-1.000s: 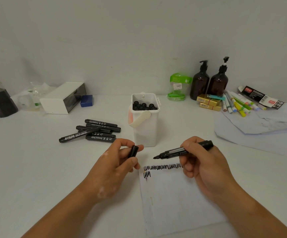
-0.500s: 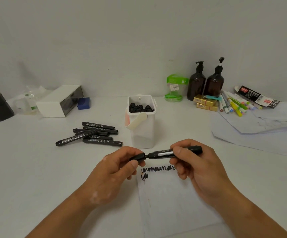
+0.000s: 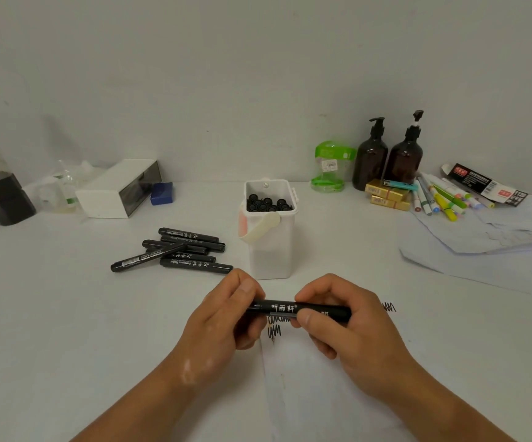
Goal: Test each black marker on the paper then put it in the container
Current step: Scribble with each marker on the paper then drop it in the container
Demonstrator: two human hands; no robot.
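Paper (image 3: 338, 387) at the table's near edge bears black scribbles beneath a capped black marker (image 3: 285, 308) printed with white Chinese characters, held level, left hand (image 3: 226, 317) clenched on its cap end, right hand (image 3: 350, 327) gripping its barrel.

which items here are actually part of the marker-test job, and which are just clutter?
In the job:
- black marker, held by left hand and right hand
- paper with scribbles
- white container, markers inside
- loose marker pile

Clutter:
- two brown pump bottles
- coloured pens
- gold boxes
- white box
- green-lidded jar
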